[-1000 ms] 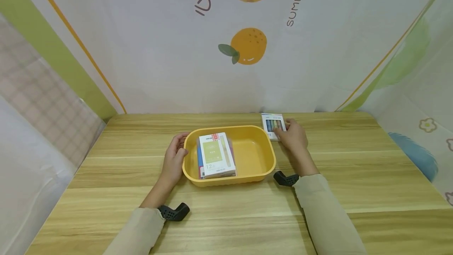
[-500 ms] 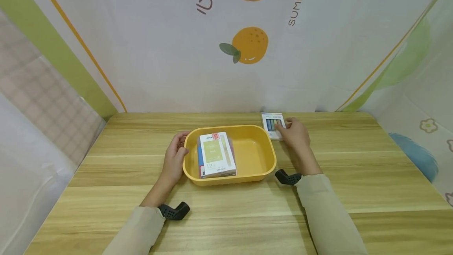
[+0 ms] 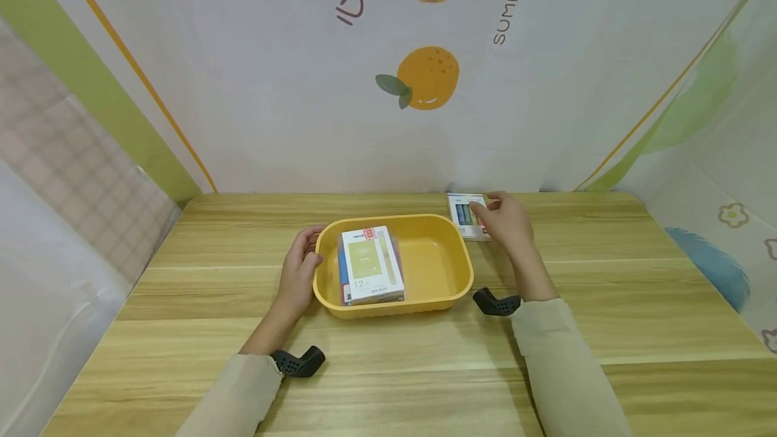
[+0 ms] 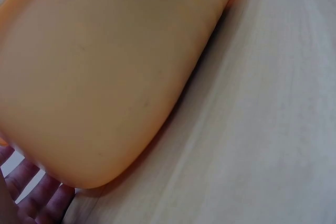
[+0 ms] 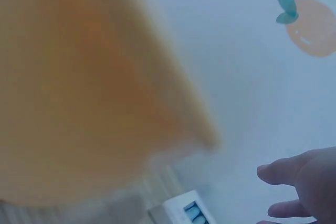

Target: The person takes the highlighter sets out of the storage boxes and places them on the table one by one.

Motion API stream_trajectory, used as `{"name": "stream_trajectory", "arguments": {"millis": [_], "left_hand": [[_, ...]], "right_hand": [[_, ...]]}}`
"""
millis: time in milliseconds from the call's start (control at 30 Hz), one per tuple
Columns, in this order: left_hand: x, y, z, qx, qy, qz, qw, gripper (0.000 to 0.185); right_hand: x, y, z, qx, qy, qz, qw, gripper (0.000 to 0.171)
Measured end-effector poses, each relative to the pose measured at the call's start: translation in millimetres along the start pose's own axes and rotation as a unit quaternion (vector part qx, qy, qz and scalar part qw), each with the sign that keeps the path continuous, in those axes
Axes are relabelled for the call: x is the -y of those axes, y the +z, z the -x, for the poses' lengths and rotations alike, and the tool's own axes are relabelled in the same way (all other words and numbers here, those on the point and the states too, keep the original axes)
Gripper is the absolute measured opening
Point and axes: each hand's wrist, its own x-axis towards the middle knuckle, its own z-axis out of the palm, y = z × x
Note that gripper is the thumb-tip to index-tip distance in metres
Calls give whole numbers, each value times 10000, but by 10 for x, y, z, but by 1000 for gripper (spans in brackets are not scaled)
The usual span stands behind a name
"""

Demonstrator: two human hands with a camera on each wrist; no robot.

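A yellow plastic basin [image 3: 434, 268] stands on the table. My left hand [image 3: 297, 272] grips its left rim, thumb at the inner edge and fingers behind the outer wall. In the basin lies a white box [image 3: 371, 265] with a green label and "12" on it, on top of blue and purple-red items it partly covers. Beyond the basin's far right corner lies a small white box [image 3: 466, 211] with a window showing coloured sticks. My right hand [image 3: 508, 224] hovers over that box's right side; the right wrist view shows its fingers extended, apart from the box.
The wood-grain table [image 3: 388, 376] ends at a white cloth backdrop [image 3: 291, 120] right behind the small box. Cloth also hangs along the left and right sides. A black wrist mount [image 3: 496, 303] sits close to the basin's right end.
My right hand has lifted off the small windowed box and shifted slightly right and back. The box has stayed about where it was. My left hand and the basin have not moved.
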Motion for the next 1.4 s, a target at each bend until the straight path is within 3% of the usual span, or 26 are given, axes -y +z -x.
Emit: {"name": "stream_trajectory", "arguments": {"millis": [367,833,1400], "left_hand": [[-7,-5,8,-2,-43,-23,10000,52],[1,-5,8,16,-28,-29,10000,52],[10,-2,1,16,-2,24,10000,52]], "right_hand": [[189,-113,84,42,-361,-335,9988,63],[367,-219,178,165,-737,-237,9969,61],[508,-246,246,708,-880,-150,9935,62]]}}
